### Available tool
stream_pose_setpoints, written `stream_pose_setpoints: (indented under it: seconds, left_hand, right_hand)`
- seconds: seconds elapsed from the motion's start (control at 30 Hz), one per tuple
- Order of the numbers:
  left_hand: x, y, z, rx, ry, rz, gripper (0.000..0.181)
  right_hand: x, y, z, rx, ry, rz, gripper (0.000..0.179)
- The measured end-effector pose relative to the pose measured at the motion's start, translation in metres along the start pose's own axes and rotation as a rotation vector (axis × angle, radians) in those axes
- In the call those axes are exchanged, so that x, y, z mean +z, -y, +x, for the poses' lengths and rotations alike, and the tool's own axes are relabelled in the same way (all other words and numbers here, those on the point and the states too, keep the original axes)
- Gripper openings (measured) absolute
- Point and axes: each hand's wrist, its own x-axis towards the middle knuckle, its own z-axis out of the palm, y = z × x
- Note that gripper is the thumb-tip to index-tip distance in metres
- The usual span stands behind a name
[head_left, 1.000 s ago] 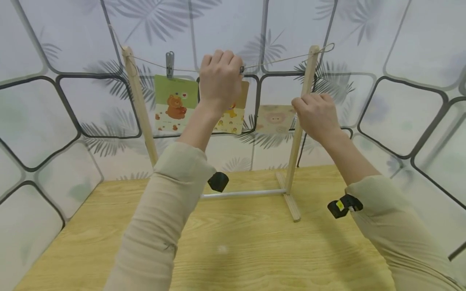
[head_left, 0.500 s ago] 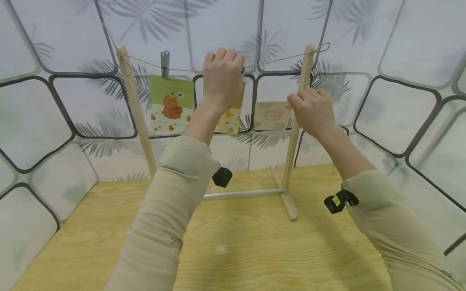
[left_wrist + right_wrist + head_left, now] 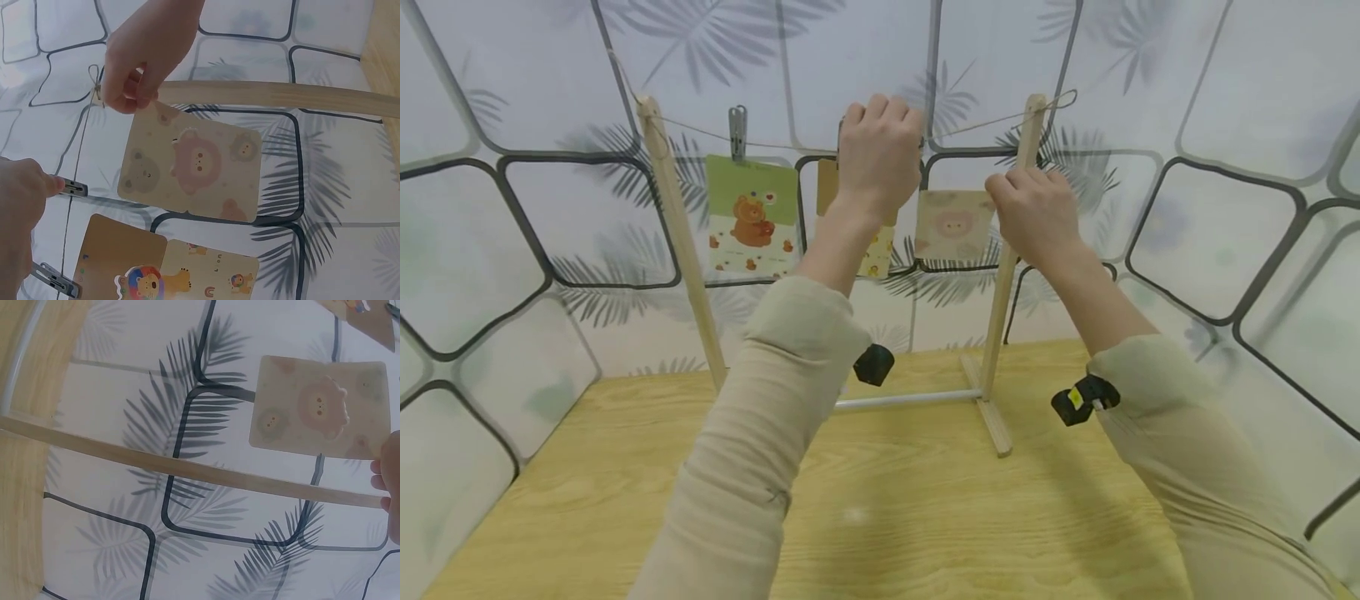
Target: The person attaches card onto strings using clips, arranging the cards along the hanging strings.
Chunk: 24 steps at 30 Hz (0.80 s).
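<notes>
My left hand (image 3: 882, 162) is up at the string, gripping a metal clip (image 3: 76, 188) that lies across the string in the left wrist view. With thumb and fingers my right hand (image 3: 1037, 215) pinches a corner of a beige card (image 3: 953, 225) with a pink animal face, held up in front of the right post. A second metal clip (image 3: 57, 281) holds a brown and cream lion card (image 3: 128, 250) on the string just beside the left hand. In the head view the left hand and wrist cover part of that lion card.
A green bear card (image 3: 752, 218) hangs from another clip (image 3: 738, 133) on the left. The string (image 3: 692, 127) runs between a left wooden post (image 3: 672, 200) and a right post (image 3: 1006, 308). A white rod (image 3: 910, 401) joins their bases on the wooden table (image 3: 925, 517).
My left hand has slid right along the string, uncovering the lion card's left edge. My right hand has raised the beige card and brought it slightly left, nearer the string.
</notes>
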Motion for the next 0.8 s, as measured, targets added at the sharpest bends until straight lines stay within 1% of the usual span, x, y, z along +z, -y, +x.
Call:
stream_pose_setpoints:
  seconds: [0.1,0.33,0.6,0.8]
  left_hand:
    - [0.0,-0.002,0.001,0.006,0.009,-0.009,0.022]
    - [0.0,-0.006,0.004,0.02,0.031,-0.017,0.023]
    - [-0.001,-0.015,0.007,0.051,0.056,0.016,0.02]
    - [-0.002,-0.017,0.011,0.053,0.096,0.044,0.027]
  right_hand:
    - [0.001,0.002,0.005,0.02,-0.007,0.002,0.007]
    - [0.004,0.005,0.016,0.053,-0.071,-0.04,0.011]
    - [0.003,0.007,0.027,0.09,-0.013,-0.082,0.009]
    - [0.0,0.009,0.034,0.095,-0.01,-0.068,0.012]
